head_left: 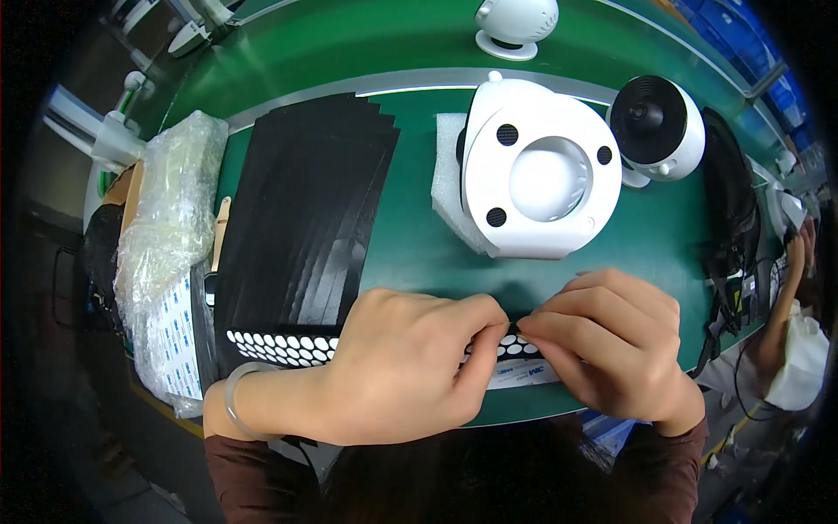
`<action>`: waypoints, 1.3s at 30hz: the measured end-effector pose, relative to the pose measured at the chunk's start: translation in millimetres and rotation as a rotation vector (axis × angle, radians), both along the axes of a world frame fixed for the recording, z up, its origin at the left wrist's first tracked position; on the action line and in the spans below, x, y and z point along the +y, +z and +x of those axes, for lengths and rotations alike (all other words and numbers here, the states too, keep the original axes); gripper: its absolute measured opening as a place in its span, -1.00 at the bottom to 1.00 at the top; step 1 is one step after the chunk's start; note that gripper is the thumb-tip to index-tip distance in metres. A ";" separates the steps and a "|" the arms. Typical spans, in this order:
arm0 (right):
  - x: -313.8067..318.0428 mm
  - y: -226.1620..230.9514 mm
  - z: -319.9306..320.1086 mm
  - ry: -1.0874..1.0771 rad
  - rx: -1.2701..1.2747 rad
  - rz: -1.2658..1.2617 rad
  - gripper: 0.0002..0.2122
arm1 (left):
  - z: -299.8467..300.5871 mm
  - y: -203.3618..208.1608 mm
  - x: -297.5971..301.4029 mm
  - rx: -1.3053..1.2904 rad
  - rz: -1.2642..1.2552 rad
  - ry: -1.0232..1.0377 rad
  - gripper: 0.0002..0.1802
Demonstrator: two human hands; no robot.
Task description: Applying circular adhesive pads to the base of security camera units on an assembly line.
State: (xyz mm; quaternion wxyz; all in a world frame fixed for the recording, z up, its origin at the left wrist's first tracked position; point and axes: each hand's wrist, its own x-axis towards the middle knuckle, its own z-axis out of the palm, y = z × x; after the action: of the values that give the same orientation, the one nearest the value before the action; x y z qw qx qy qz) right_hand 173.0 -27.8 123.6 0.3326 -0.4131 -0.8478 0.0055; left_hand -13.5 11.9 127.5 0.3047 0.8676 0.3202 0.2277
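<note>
My left hand [410,362] is closed over the near edge of a black sheet whose strip of white round dots [279,348] runs along the table front; thumb and forefinger pinch at its right part. Fingertips almost touching it, my right hand [615,341] is also pinched closed, over the dotted strip's right end. Whatever is between its fingertips is too small to make out. Just beyond the hands, a white rounded housing [559,234] lies on white foam [449,166], with a round recess and several black round pads [496,217] around it.
A fanned stack of black sheets [305,192] lies left, beside a bubble-wrapped bundle [166,253]. A white device with a black round front [650,122] stands at right, a similar white device [517,22] behind. Black straps [729,201] lie right. Another person's arm [790,288] is at far right.
</note>
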 end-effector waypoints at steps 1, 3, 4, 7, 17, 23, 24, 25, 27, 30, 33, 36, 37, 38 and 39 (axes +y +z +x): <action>-0.2 0.5 -0.2 0.003 0.007 -0.007 -0.81 | -0.2 0.6 0.3 0.005 -0.003 0.006 -0.95; -0.4 0.4 -1.1 0.008 0.014 -0.014 -0.80 | -0.6 0.6 0.3 0.011 -0.007 0.012 -0.96; -0.8 -0.8 -1.7 -0.010 0.020 -0.010 -0.80 | -0.4 -0.2 -0.3 -0.003 0.005 0.019 -0.96; -2.8 -1.8 -4.2 -0.042 0.032 0.000 -0.80 | -0.6 -0.4 -2.0 -0.023 0.025 0.035 -0.96; -1.4 -1.4 -6.5 -0.053 0.056 -0.021 -0.81 | -0.3 0.0 -2.4 -0.019 0.046 0.035 -0.95; 2.1 1.5 -5.5 -0.032 0.114 -0.136 -0.85 | -0.8 -2.6 -2.7 -0.046 0.037 0.032 -0.95; 1.3 2.4 -5.8 -0.035 0.114 -0.136 -0.85 | -0.7 -2.4 -1.9 -0.046 0.036 0.029 -0.95; 0.0 3.7 -6.5 -0.052 0.117 -0.154 -0.84 | -0.9 -1.6 -1.1 -0.050 0.026 0.036 -0.95; -0.5 3.6 -6.3 -0.070 0.122 -0.172 -0.82 | -0.5 -0.8 -0.6 -0.053 0.015 0.041 -0.95; -0.2 1.8 -6.2 -0.058 0.144 -0.153 -0.81 | -0.3 0.8 -1.6 -0.066 0.070 0.045 -0.95; -0.7 1.2 -6.5 -0.072 0.164 -0.156 -0.80 | 0.0 1.7 -0.8 -0.056 0.075 0.035 -0.95; -0.1 1.5 -6.0 -0.058 0.161 -0.138 -0.80 | -0.4 1.3 -0.9 -0.058 0.080 0.038 -0.95; -0.2 1.8 -5.9 -0.052 0.152 -0.138 -0.80 | -0.4 1.0 -0.9 -0.063 0.078 0.038 -0.95; -0.2 1.9 -5.8 -0.045 0.144 -0.138 -0.80 | -0.4 0.6 -0.9 -0.067 0.076 0.037 -0.95; 0.0 2.0 -5.9 -0.045 0.144 -0.138 -0.80 | -0.5 0.3 -0.7 -0.066 0.076 0.037 -0.95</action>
State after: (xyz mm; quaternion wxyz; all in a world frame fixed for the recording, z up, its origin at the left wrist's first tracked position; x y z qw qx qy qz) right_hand 167.1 -27.8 125.6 0.3634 -0.4524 -0.8098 0.0861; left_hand -14.0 11.2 127.7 0.2775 0.8645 0.3171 0.2741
